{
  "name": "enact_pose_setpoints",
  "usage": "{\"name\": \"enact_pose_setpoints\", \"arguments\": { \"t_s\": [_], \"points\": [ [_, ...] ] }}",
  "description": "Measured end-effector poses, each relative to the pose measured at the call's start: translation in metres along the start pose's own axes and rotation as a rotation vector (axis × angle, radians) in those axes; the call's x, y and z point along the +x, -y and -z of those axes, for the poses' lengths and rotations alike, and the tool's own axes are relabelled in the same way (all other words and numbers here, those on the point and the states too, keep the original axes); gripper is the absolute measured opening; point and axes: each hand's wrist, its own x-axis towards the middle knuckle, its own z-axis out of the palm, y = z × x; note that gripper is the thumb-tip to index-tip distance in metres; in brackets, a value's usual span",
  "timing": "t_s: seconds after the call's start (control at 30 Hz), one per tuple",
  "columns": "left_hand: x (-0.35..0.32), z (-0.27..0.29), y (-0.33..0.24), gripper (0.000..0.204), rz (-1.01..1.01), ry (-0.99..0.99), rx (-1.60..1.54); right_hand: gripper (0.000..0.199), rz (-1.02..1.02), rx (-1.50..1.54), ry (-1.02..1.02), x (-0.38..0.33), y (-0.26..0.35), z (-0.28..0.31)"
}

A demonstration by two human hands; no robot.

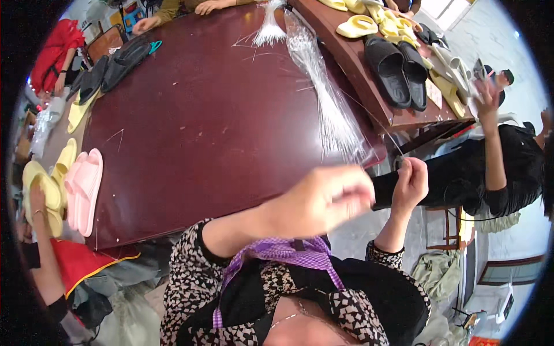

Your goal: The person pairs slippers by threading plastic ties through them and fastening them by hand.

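Observation:
My right hand point(411, 180) is pinched at the table's right corner, holding a thin white plastic strand point(395, 142) that runs up and to the left from its fingertips. My left hand point(323, 199) is over the near edge of the table, reaching right toward the right hand. Its fingers are smeared by motion, and whether it grips anything does not show. Just beyond both hands, a clear plastic bag point(303, 49) holds a bundle of similar white strands point(337, 124), their ends spread toward me.
A second bunch of white strands point(270, 29) sits on the dark red table point(190, 144) at the far side. Black slippers point(388, 72) rest on a raised wooden surface at right. Pink slippers point(85, 193) and yellow slippers point(43, 187) lie at left. Other people's hands surround the table.

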Motion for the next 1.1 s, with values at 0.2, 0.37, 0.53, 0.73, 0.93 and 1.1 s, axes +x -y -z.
{"name": "enact_pose_setpoints", "arguments": {
  "t_s": [0.2,0.37,0.53,0.73,0.93,1.1],
  "points": [
    [0.027,0.002,0.057,0.024,-0.227,-0.384,0.508,0.012,0.288,0.112,0.106,-0.002,0.046,0.002],
    [0.022,0.007,0.082,0.021,-0.254,-0.292,0.636,0.017,0.456,0.224,0.226,0.005,0.059,-0.008],
    [0.009,0.014,0.088,0.015,-0.164,-0.228,0.615,0.021,0.437,0.333,0.342,0.011,0.055,-0.022],
    [-0.012,0.032,0.083,0.016,0.137,-0.569,0.220,0.031,0.152,0.552,0.770,0.043,0.010,-0.068],
    [-0.029,0.045,0.069,0.019,0.147,-0.760,0.059,0.051,0.551,-0.015,0.976,0.062,-0.059,-0.164],
    [-0.052,0.048,0.055,0.015,0.095,-0.876,-0.066,0.046,0.643,-0.068,0.910,0.073,-0.077,-0.193]
  ]
}}
